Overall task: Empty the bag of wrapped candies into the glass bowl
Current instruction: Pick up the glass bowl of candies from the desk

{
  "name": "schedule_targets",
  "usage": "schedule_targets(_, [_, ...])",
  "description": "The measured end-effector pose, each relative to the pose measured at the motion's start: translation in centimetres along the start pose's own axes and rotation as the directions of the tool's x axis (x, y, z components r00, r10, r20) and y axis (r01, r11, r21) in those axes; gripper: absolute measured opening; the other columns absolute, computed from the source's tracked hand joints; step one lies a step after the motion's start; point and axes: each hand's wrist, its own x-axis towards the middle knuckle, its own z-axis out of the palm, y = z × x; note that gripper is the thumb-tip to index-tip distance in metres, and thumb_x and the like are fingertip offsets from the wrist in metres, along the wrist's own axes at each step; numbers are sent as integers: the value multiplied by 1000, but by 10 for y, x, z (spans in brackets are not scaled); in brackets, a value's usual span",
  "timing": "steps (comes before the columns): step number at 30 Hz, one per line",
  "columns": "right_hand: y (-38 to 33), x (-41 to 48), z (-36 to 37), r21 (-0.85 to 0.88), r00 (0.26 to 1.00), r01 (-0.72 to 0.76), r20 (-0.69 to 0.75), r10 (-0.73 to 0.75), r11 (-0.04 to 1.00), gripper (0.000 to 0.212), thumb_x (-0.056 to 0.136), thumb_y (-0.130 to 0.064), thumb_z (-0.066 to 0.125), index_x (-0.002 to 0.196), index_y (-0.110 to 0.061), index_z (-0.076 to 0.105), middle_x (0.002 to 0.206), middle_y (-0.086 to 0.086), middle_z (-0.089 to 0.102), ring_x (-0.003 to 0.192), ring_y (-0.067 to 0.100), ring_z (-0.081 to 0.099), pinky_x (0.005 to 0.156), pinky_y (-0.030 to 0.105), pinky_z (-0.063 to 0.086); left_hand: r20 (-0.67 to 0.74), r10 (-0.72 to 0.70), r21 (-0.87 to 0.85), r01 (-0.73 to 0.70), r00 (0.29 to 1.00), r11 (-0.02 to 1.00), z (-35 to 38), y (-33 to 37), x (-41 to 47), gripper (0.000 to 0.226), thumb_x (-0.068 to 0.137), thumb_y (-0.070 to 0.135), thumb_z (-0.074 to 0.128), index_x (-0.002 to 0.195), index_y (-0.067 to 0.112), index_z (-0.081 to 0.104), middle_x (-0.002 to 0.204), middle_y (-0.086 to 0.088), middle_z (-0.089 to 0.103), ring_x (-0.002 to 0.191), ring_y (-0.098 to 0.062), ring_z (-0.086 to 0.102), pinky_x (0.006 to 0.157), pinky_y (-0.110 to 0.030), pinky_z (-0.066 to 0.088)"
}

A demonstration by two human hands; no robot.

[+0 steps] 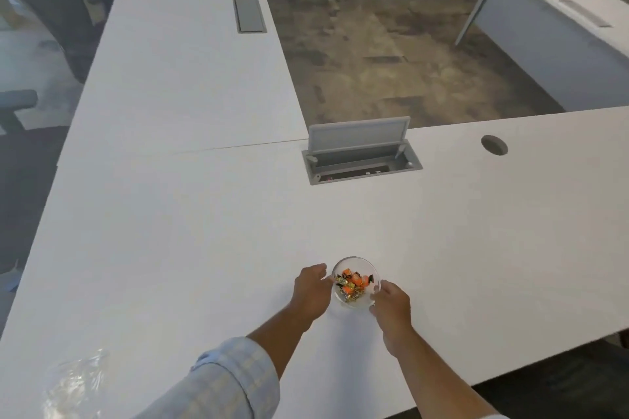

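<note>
A small glass bowl point(360, 264) stands on the white desk, holding several orange and gold wrapped candies point(353, 283). My left hand point(311, 289) touches the bowl's left side with its fingers curled at the rim. My right hand point(391, 304) grips the bowl's right front edge. A crumpled clear plastic bag point(76, 381) lies flat at the near left of the desk, apart from both hands; it looks empty.
The white L-shaped desk point(190, 231) has an open grey cable box point(360, 156) behind the bowl, a round grommet hole point(494, 145) at right and a shut cable flap point(249, 13) far back. Dark office chairs point(37, 20) stand at left. The desk edge runs at lower right.
</note>
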Motion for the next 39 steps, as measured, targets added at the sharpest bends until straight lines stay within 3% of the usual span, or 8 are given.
schedule_targets(2, [-3,-4,-2,55,999,-3,36,1,998,14,84,1,52,89,6,64,83,9,57,83,24,49,97,67,54,21,-65,-6,65,998,998,8,-3,4,36,100,5,52,68,18,41,74,5,44,68,-16,34,58,-30,28])
schedule_targets(4, [-4,-5,-3,92,998,-9,60,3,996,18,89,-1,55,98,5,70,88,16,63,86,24,54,108,65,46,63,-79,-38,81,995,996,15,-5,5,27,98,5,50,83,13,70,87,0,71,74,-17,51,61,-27,40])
schedule_targets(8, [-9,-13,0,120,997,10,76,-20,993,25,94,-4,56,88,-12,79,113,29,70,90,25,61,107,62,50,65,-88,-93,94,994,991,15,-4,-1,40,93,4,46,105,16,83,110,-11,84,82,-19,63,61,-25,49])
schedule_targets(19, [-33,-49,88,64,967,51,247,-65,997,30,91,1,51,90,-13,78,115,32,68,91,28,61,89,47,56,-92,-74,-130,62,993,990,-81,-24,-13,33,92,5,54,101,16,84,101,-4,84,88,-17,69,71,-26,57])
schedule_targets(23, [-45,-70,143,28,942,37,332,-44,999,35,92,6,46,97,-10,76,105,21,72,92,28,60,107,59,53,-147,-94,-194,64,985,979,-135,-38,-13,36,88,-6,55,84,21,79,77,5,70,75,-13,60,56,-18,49])
schedule_targets(29, [-61,-97,217,-68,911,80,410,-45,994,36,95,4,43,107,-10,74,118,23,70,107,32,65,104,54,56,-211,-175,-306,106,962,946,-210,-75,-3,33,90,4,58,95,22,85,100,-12,83,94,-30,72,72,-40,65])
schedule_targets(35, [-67,-119,265,-135,885,84,465,-12,987,36,93,5,42,104,-12,71,121,20,71,95,26,60,108,56,53,-223,-221,-390,120,950,913,-255,-98,1,41,93,2,53,93,24,88,110,-20,84,90,-24,67,77,-39,55])
schedule_targets(39, [-70,-127,282,-150,885,66,465,11,986,36,94,4,44,97,-21,68,122,16,71,113,34,66,109,54,53,-205,-214,-424,110,955,899,-269,-104,1,40,92,3,55,92,24,89,113,-23,82,90,-24,65,83,-40,52])
